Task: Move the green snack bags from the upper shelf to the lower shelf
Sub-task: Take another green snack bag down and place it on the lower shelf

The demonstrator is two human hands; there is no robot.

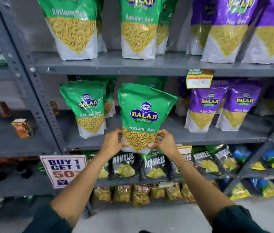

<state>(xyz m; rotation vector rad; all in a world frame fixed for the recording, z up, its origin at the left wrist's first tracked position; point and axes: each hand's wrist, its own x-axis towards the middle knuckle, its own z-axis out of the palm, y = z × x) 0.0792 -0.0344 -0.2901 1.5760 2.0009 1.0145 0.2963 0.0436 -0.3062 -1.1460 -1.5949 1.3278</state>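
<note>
Holding the green snack bag [143,115] by its bottom corners, the left hand [113,142] and right hand [164,142] pinch it closed-fingered from either side, upright before the lower shelf [217,137]. To seat it well, I would keep the base level and slide it straight back into the bare gap between the standing green bag [86,108] and the purple bags [203,110]. The upper shelf [116,64] lip sits just above its top, so little headroom; the sides are open.
</note>
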